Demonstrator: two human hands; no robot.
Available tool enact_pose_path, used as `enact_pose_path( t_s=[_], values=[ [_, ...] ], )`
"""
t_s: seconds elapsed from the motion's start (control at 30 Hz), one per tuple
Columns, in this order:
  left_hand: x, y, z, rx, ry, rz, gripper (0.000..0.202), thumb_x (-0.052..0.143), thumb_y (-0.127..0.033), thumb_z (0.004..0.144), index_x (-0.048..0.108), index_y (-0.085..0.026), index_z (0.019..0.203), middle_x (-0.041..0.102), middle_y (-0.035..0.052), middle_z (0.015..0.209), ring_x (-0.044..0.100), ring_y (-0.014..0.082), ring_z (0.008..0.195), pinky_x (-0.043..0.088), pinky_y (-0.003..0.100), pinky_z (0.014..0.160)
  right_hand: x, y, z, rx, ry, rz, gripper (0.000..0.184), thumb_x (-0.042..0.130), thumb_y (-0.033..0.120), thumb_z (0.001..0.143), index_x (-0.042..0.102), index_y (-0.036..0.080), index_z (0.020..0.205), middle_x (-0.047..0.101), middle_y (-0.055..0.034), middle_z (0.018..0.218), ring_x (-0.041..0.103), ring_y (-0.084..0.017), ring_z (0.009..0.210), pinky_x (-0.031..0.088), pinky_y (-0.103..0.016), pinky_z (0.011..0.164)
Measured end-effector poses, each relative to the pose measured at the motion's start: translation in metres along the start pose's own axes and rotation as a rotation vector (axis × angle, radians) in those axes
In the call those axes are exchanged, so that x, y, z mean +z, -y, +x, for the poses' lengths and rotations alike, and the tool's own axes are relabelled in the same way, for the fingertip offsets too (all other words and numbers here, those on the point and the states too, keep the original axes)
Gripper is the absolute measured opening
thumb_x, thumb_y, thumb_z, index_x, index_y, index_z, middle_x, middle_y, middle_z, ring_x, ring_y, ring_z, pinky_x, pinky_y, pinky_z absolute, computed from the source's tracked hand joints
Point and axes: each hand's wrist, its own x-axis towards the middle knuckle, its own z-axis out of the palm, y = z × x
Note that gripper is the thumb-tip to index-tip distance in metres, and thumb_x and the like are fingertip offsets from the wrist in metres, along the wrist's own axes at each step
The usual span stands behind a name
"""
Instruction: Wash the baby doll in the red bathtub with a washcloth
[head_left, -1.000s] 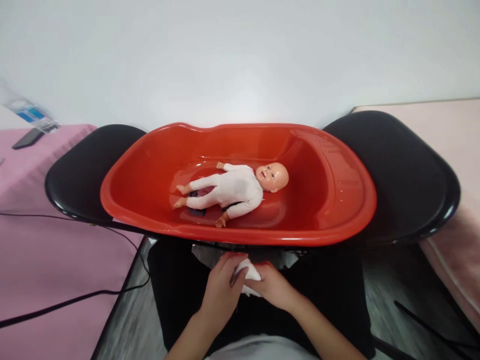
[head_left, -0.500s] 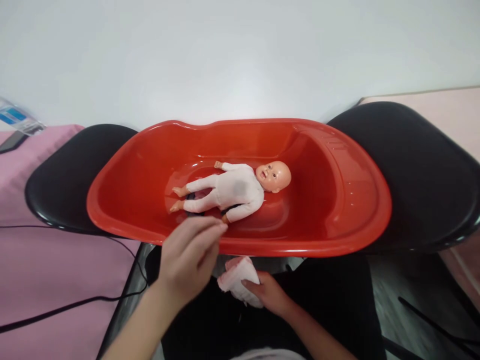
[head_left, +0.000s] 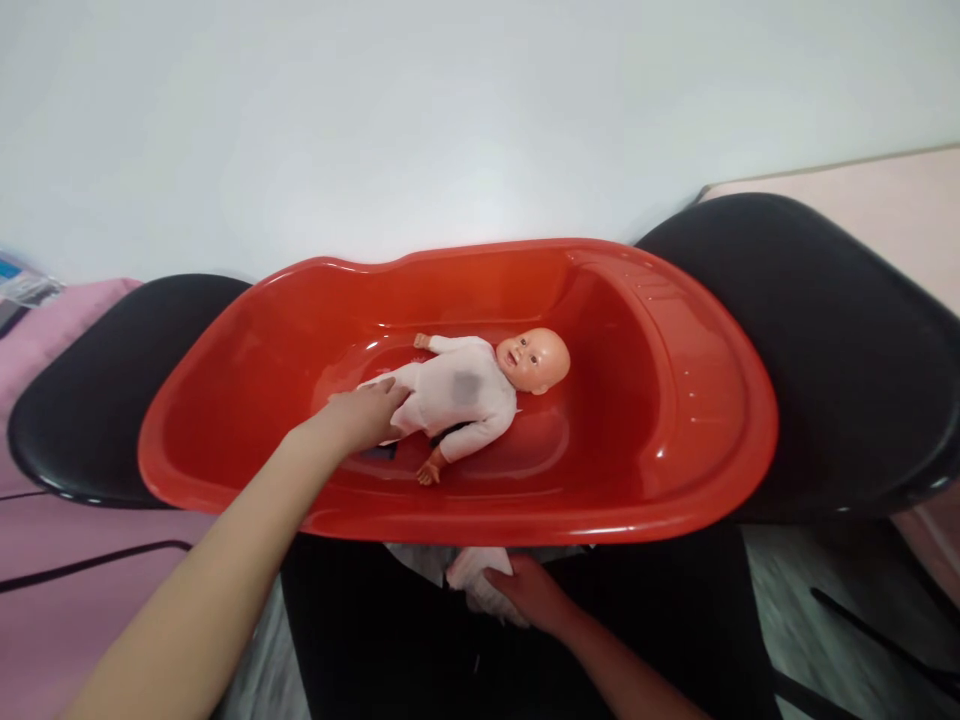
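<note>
A baby doll (head_left: 472, 388) with a hard bald head and a white cloth body, marked by a grey patch on the chest, lies on its back in a red baby bathtub (head_left: 600, 528). Its head points right and its feet left. My left hand (head_left: 365, 412) reaches over the near rim and rests across the doll's legs, fingers stretched out; the feet are mostly hidden under it. Below the near rim, my right hand (head_left: 536, 592) is closed around a folded pink-and-white cloth (head_left: 480, 580), thumb on top.
Black stools or chair seats (head_left: 810, 350) stand at the right and left ends of the tub. A pink-covered surface (head_left: 67, 620) with a black cable (head_left: 97, 565) is at left. Behind the tub rises a white wall (head_left: 450, 120).
My left hand has moved from above the near rim into the tub, onto the doll's legs. My right hand keeps the cloth. The view has shifted slightly.
</note>
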Motion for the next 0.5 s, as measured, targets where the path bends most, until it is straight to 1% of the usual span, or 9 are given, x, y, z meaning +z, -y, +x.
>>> enact_pose_path(
  t_s=[0.07,0.13,0.17,0.2,0.27,0.33,0.4,0.47,0.5],
  values=[
    [0.003,-0.011,0.011,0.054,-0.02,0.049,0.064,0.069,-0.026,0.089,0.046,-0.018,0.148,0.039,0.0198,0.16,0.048,0.0411,0.137,0.048,0.054,0.101,0.002,0.001,0.005,-0.057,-0.021,-0.005,0.042,0.068,0.053,0.08,0.079,0.019,0.101,0.078,-0.0079,0.098,0.071,-0.028,0.092,0.052,-0.039,0.089],
    [0.006,-0.025,0.022,0.126,-0.058,0.069,0.072,0.07,-0.031,0.089,0.04,-0.015,0.153,0.031,0.021,0.164,0.038,0.0404,0.145,0.043,0.054,0.107,0.005,0.003,0.008,-0.111,-0.054,-0.009,0.038,0.07,0.045,0.078,0.078,0.022,0.108,0.077,-0.0071,0.111,0.069,-0.03,0.106,0.048,-0.041,0.1],
    [0.008,-0.033,0.027,0.159,-0.076,0.068,0.077,0.07,-0.033,0.089,0.036,-0.016,0.156,0.027,0.0204,0.166,0.033,0.0394,0.148,0.041,0.054,0.109,0.007,0.005,0.009,-0.121,-0.067,-0.016,0.037,0.071,0.042,0.077,0.078,0.024,0.109,0.076,-0.007,0.114,0.067,-0.03,0.109,0.047,-0.041,0.102],
    [0.01,-0.039,0.032,0.186,-0.093,0.066,0.08,0.07,-0.034,0.09,0.031,-0.016,0.158,0.024,0.0197,0.167,0.03,0.0383,0.15,0.04,0.053,0.111,0.009,0.008,0.009,-0.113,-0.067,-0.026,0.036,0.071,0.04,0.077,0.078,0.024,0.109,0.076,-0.0072,0.114,0.067,-0.03,0.109,0.046,-0.042,0.102],
    [0.016,-0.047,0.043,0.225,-0.153,0.059,0.082,0.068,-0.033,0.091,0.028,-0.015,0.159,0.022,0.0191,0.168,0.026,0.0366,0.152,0.039,0.051,0.111,0.01,0.017,0.004,-0.082,-0.024,-0.061,0.03,0.07,0.038,0.077,0.079,0.025,0.103,0.077,-0.0071,0.108,0.068,-0.03,0.105,0.047,-0.041,0.1],
    [0.022,-0.045,0.054,0.248,-0.222,0.046,0.082,0.068,-0.032,0.09,0.028,-0.013,0.158,0.024,0.0193,0.167,0.03,0.0363,0.151,0.038,0.049,0.112,0.008,0.035,-0.008,-0.09,0.084,-0.105,0.022,0.07,0.035,0.077,0.08,0.026,0.094,0.078,-0.0049,0.099,0.069,-0.029,0.1,0.048,-0.038,0.097],
    [0.029,-0.034,0.063,0.268,-0.264,0.04,0.083,0.069,-0.029,0.087,0.027,-0.013,0.158,0.027,0.0194,0.166,0.034,0.0367,0.148,0.036,0.048,0.113,0.001,0.062,-0.028,-0.134,0.222,-0.143,0.014,0.071,0.034,0.078,0.08,0.028,0.086,0.077,-0.001,0.092,0.069,-0.026,0.095,0.049,-0.033,0.092],
    [0.035,-0.019,0.068,0.29,-0.259,0.034,0.087,0.068,-0.028,0.085,0.024,-0.014,0.159,0.028,0.0204,0.165,0.035,0.0368,0.148,0.034,0.048,0.114,-0.012,0.096,-0.054,-0.15,0.35,-0.184,0.01,0.07,0.033,0.08,0.078,0.028,0.084,0.076,0.0026,0.087,0.067,-0.021,0.084,0.049,-0.027,0.082],
    [0.039,-0.011,0.07,0.297,-0.246,0.03,0.088,0.068,-0.028,0.085,0.022,-0.013,0.159,0.029,0.0212,0.165,0.034,0.0367,0.149,0.033,0.048,0.115,-0.021,0.115,-0.068,-0.13,0.405,-0.207,0.011,0.068,0.033,0.083,0.077,0.026,0.082,0.073,0.004,0.081,0.062,-0.017,0.075,0.047,-0.024,0.073]
  ],
)
